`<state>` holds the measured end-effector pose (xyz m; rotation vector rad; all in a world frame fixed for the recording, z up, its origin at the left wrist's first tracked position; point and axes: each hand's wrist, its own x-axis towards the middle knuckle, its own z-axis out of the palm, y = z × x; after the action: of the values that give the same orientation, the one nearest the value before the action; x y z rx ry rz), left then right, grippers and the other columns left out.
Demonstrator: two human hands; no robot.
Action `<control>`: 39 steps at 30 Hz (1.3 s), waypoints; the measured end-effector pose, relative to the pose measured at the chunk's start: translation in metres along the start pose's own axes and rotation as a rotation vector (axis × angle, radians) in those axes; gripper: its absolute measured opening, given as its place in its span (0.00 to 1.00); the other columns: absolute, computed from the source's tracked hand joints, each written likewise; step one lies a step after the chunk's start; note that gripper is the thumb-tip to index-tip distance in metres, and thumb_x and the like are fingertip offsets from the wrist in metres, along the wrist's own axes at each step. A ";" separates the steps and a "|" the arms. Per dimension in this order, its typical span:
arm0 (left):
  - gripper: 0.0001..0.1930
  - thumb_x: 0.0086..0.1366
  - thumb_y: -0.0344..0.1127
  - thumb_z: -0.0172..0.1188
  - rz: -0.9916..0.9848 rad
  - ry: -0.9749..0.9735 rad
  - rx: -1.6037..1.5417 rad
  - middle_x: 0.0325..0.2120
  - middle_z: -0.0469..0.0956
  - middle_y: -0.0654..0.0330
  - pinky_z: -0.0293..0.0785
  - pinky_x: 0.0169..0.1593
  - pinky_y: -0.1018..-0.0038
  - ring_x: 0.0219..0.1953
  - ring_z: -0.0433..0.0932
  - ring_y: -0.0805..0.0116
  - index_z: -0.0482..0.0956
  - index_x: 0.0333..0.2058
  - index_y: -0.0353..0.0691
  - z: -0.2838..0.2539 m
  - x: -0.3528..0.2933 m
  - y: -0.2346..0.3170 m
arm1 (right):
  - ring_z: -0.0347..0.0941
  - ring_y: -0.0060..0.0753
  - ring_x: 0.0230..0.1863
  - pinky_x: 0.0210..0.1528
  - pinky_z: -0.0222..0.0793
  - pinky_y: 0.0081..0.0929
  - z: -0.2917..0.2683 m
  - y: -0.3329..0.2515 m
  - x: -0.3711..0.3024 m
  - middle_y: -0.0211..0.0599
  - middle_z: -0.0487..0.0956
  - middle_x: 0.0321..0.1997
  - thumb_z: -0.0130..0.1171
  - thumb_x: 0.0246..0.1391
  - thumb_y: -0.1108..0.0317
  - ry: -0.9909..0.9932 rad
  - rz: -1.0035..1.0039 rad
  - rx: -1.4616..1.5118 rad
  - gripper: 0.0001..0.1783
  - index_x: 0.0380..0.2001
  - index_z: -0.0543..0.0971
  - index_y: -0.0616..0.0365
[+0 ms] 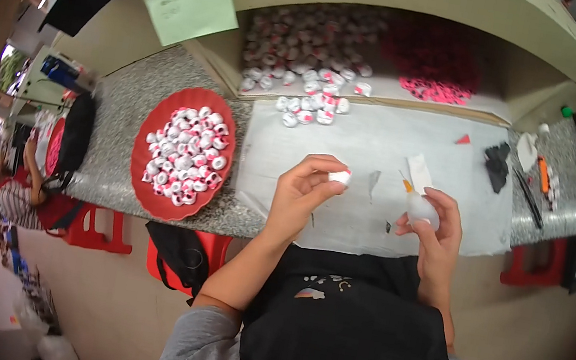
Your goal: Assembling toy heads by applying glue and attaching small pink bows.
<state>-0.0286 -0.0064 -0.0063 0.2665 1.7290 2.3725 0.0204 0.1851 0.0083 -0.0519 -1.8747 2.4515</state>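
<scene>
My left hand (295, 192) pinches a small white piece with a pink mark (339, 177) between thumb and fingertips, above the white sheet (268, 165) on the counter. In my right hand (442, 238) is a rounded white squeeze bottle (423, 210), its yellow nozzle (407, 186) and thin needle tip angled up to the left. A white strip (419, 171) lies just beyond the bottle. Farther back on the sheet sits a cluster of small round white-and-pink pieces (311, 104). The red scalloped plate (230, 122) on the left holds many similar pieces (190, 153).
The shelf at the back holds piles of white pieces (303, 39) and pink pieces (437, 72). On the right lie a pink triangle (464, 139), black cloth (496, 166), a slim black tool (528, 198) and an orange-handled tool (543, 175). Another person (13, 201) sits far left.
</scene>
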 end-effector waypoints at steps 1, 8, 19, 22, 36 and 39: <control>0.11 0.50 0.23 0.51 0.034 0.048 -0.050 0.35 0.68 0.57 0.68 0.35 0.78 0.30 0.71 0.72 0.68 0.36 0.32 0.004 0.000 -0.005 | 0.66 0.28 0.29 0.26 0.66 0.21 -0.001 0.001 0.002 0.39 0.63 0.37 0.48 0.39 0.76 0.024 0.016 0.079 0.16 0.36 0.62 0.64; 0.14 0.51 0.22 0.51 -0.071 0.110 -0.360 0.36 0.69 0.57 0.67 0.42 0.77 0.36 0.70 0.71 0.66 0.38 0.33 0.019 -0.019 -0.015 | 0.60 0.22 0.29 0.26 0.57 0.17 0.008 -0.007 0.001 0.38 0.64 0.34 0.51 0.35 0.80 0.227 -0.163 0.460 0.13 0.29 0.64 0.61; 0.18 0.50 0.22 0.51 0.032 0.115 -0.284 0.39 0.67 0.52 0.66 0.44 0.73 0.39 0.69 0.69 0.62 0.42 0.33 0.013 -0.025 -0.021 | 0.64 0.26 0.29 0.32 0.61 0.20 0.016 0.004 -0.013 0.37 0.66 0.30 0.64 0.28 0.76 0.043 -0.616 -0.260 0.19 0.27 0.67 0.59; 0.18 0.50 0.22 0.50 0.044 0.090 -0.275 0.39 0.67 0.51 0.65 0.45 0.71 0.40 0.68 0.68 0.61 0.43 0.33 0.013 -0.026 -0.021 | 0.65 0.26 0.27 0.29 0.62 0.20 0.019 0.004 -0.015 0.37 0.66 0.29 0.65 0.25 0.76 0.017 -0.653 -0.328 0.21 0.27 0.67 0.59; 0.18 0.50 0.21 0.50 0.035 0.056 -0.279 0.39 0.66 0.49 0.64 0.46 0.69 0.41 0.68 0.67 0.62 0.42 0.32 0.015 -0.026 -0.022 | 0.63 0.25 0.25 0.27 0.61 0.21 0.024 0.005 -0.017 0.34 0.66 0.28 0.66 0.27 0.68 0.002 -0.654 -0.419 0.20 0.26 0.67 0.56; 0.18 0.50 0.21 0.50 0.043 0.049 -0.265 0.39 0.66 0.49 0.65 0.46 0.70 0.41 0.68 0.66 0.62 0.42 0.32 0.015 -0.026 -0.024 | 0.63 0.25 0.24 0.27 0.61 0.21 0.024 0.004 -0.018 0.34 0.66 0.27 0.66 0.27 0.69 -0.001 -0.650 -0.421 0.20 0.26 0.67 0.56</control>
<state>0.0013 0.0076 -0.0251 0.2075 1.4180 2.6230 0.0364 0.1597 0.0105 0.4614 -1.9653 1.6196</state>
